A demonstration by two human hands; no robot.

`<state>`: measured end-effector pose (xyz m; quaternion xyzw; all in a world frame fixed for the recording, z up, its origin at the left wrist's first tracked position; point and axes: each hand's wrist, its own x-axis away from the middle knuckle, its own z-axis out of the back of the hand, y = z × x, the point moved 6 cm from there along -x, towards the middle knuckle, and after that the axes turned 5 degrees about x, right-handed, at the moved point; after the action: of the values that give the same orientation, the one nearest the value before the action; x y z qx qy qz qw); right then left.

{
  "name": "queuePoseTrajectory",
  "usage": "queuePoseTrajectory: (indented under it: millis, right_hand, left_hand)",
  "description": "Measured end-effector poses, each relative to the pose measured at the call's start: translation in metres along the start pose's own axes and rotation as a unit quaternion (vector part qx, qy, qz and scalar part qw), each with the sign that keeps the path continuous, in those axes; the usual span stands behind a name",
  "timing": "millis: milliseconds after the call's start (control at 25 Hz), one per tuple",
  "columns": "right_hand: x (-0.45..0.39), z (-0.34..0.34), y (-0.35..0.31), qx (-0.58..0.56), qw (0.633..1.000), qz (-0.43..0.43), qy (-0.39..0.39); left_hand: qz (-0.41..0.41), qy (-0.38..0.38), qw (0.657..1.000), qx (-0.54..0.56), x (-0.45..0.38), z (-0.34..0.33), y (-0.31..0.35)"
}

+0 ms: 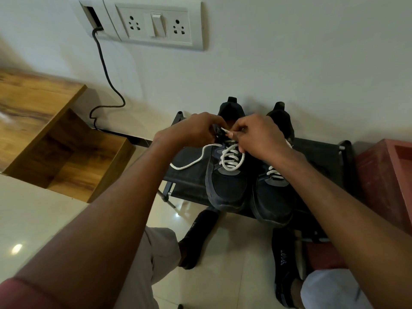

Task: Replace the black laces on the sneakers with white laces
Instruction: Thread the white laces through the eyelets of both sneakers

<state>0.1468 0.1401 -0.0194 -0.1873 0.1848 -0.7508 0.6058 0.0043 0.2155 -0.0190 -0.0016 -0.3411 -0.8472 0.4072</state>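
Two dark sneakers stand side by side on a low black rack (323, 161), toes toward me. The left sneaker (227, 188) has a white lace (231, 160) crossed through several eyelets, and one loose end trails off to the left over the rack. My left hand (196, 128) pinches the sneaker's top edge near the upper eyelets. My right hand (258, 134) pinches the white lace tip at the same spot. The right sneaker (274, 197) shows white lacing too, partly hidden under my right forearm.
A wooden cabinet (55, 139) stands to the left, a red box (388, 175) to the right. A wall with a socket panel (156, 23) and a hanging black cable (104, 70) is just behind the rack. My feet in black socks rest on the tiled floor below.
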Motion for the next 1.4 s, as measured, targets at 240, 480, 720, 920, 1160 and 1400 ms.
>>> queuePoseTrajectory:
  millis: [240, 480, 720, 920, 1160, 1400]
  right_hand:
    - [0.001, 0.000, -0.009, 0.125, 0.992, 0.000, 0.026]
    - [-0.003, -0.004, -0.014, 0.182, 0.983, -0.018, 0.024]
    - [-0.003, 0.004, -0.009, 0.173, 0.985, -0.021, -0.004]
    - [-0.006, -0.007, -0.011, 0.173, 0.984, -0.032, 0.032]
    - [0.000, -0.011, -0.016, 0.128, 0.989, 0.042, 0.063]
    - [-0.001, -0.025, -0.006, 0.039, 0.998, 0.010, 0.046]
  left_hand:
    - [0.027, -0.026, 0.997, 0.067, 0.000, 0.001, -0.011]
    - [0.039, -0.034, 0.995, 0.087, 0.000, 0.003, -0.015]
    - [0.047, -0.041, 0.993, 0.098, 0.001, 0.003, -0.016]
    - [0.057, -0.034, 0.991, 0.119, 0.001, 0.002, -0.017]
    - [0.057, -0.031, 0.990, 0.124, 0.004, 0.001, -0.020]
    - [0.098, -0.009, 0.985, 0.142, 0.004, -0.001, -0.027]
